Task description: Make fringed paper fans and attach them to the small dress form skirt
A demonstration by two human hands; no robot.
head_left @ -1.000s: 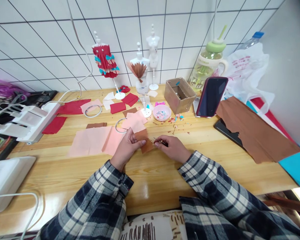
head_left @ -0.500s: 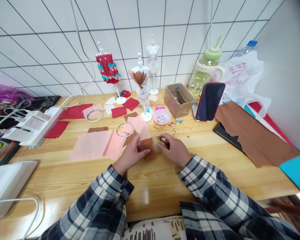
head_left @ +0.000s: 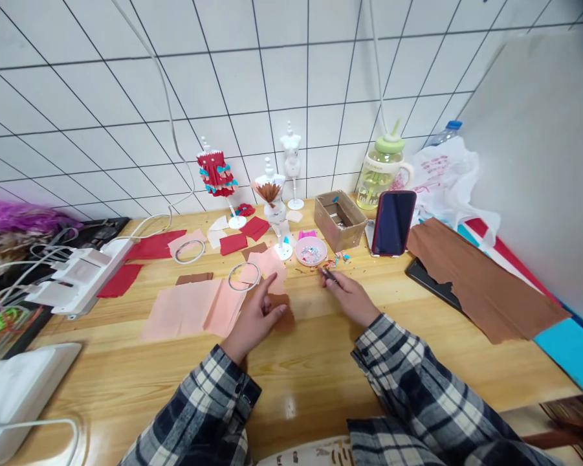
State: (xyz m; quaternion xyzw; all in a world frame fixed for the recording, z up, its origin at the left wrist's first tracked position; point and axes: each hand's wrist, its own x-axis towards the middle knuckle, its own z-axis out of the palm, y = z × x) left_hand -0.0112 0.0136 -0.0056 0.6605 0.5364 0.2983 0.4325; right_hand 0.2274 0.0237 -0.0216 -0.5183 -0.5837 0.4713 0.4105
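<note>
My left hand (head_left: 255, 316) is over the left edge of a small brown crepe-paper piece (head_left: 284, 317), index finger stretched out and thumb apart. Whether its curled fingers touch the piece is hidden. To the right, my right hand (head_left: 352, 298) grips a slim dark tool (head_left: 329, 277) that looks like tweezers, its tip pointing toward the table's back. Just beyond the left fingertips lie a pink crepe strip (head_left: 270, 262) and a silver ring (head_left: 244, 276). A white mini mannequin (head_left: 274, 210) with a pleated brown fan (head_left: 268, 192) on its chest stands behind them.
A pink dish of beads (head_left: 311, 251) and a cardboard box (head_left: 340, 222) stand behind my right hand. Further right are a propped phone (head_left: 393, 223) and brown crepe paper (head_left: 490, 278). Left are pink sheets (head_left: 179, 309) and a power strip (head_left: 85, 275). A mannequin in red (head_left: 217, 173) stands behind.
My view has tilted up, so things sit lower in the picture. My left index finger has straightened out. My right hand has moved right, away from the left, still with the tool.
</note>
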